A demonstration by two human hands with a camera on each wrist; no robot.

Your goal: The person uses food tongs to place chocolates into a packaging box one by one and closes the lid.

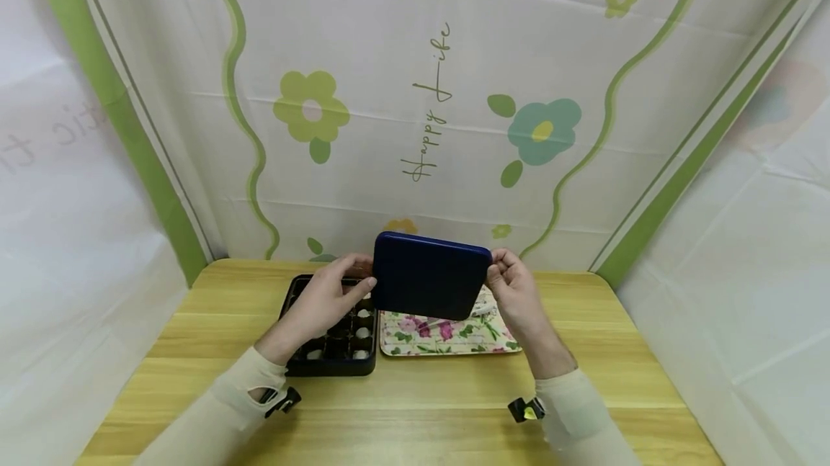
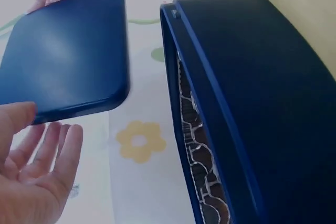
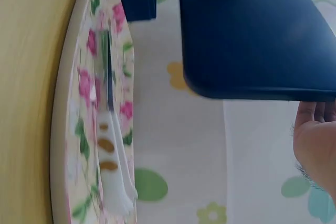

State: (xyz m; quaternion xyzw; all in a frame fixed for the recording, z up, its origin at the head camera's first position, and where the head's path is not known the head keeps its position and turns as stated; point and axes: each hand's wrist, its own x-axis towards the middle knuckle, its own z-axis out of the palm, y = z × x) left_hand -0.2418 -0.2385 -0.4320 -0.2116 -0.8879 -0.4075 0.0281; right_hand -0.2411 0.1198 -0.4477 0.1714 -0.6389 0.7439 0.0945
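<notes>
A dark blue, round-cornered lid point(image 1: 431, 275) is raised above the table, tilted, between both hands. My left hand point(image 1: 329, 299) pinches its left edge between thumb and fingers. At the opposite edge, my right hand point(image 1: 519, 300) grips the lid near its upper corner. Below the left hand stands the uncovered dark blue box point(image 1: 332, 368). Its inside is split into small compartments, several with whitish pieces point(image 1: 362, 333) in them; the left hand and forearm hide part of it. In the left wrist view, the side of the box fills the right half.
Right of the box lies a flower-patterned tray point(image 1: 454, 348), partly behind the lid. On it rests a utensil with a white, brown-spotted handle point(image 3: 107, 166). The wooden table point(image 1: 421, 423) ends at a printed white curtain point(image 1: 389, 55); white cloth hangs at both sides.
</notes>
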